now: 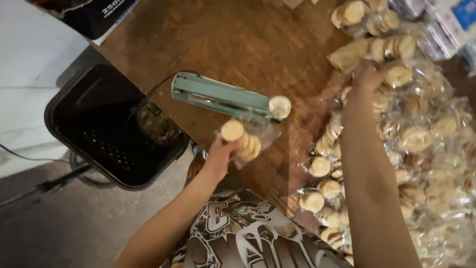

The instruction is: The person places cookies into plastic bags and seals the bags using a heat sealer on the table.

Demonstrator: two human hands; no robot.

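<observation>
Clear plastic bag of round pale biscuits [246, 141]: held by the left hand [218, 155], fingers closed on its lower end, mouth lying just under the pale green metal heat sealer [223, 97]. Judged light, the film slippery and crinkly, the contents brittle; best gripped by the loose film at either end, not across the stack. Right hand [368, 79]: well right of the sealer, reaching into a heap of similar filled clear bags [421, 144]; its fingers are hidden, so their state cannot be told. Brown wooden table [238, 44]: bears sealer and heap. Black plastic bin [106, 129]: left of the sealer, below the table edge.
</observation>
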